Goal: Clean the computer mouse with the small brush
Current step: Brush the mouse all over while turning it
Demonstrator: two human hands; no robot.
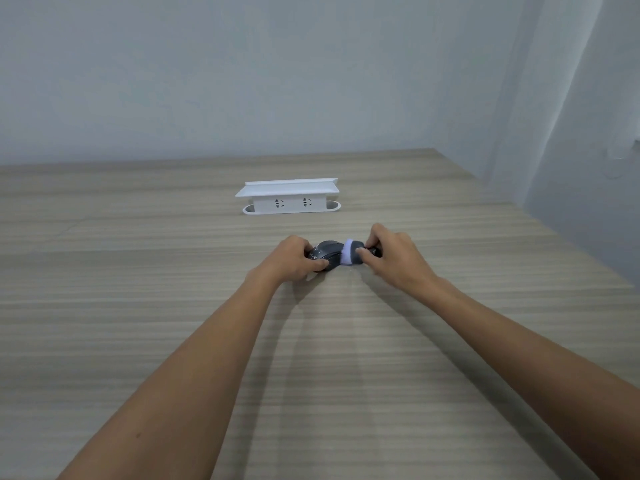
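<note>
A dark grey computer mouse (pixel 329 253) lies on the wooden table (pixel 138 306) in the middle of the view. My left hand (pixel 294 259) grips its left side and holds it down. My right hand (pixel 391 258) pinches the dark handle of a small brush (pixel 351 255). The brush's grey bristles with pale tips press against the right side of the mouse. The brush handle is mostly hidden by my fingers.
A white plastic holder (pixel 289 197) with a flat lid and slotted front stands on the table behind the mouse. A pale wall runs along the back, and a second wall closes the right side.
</note>
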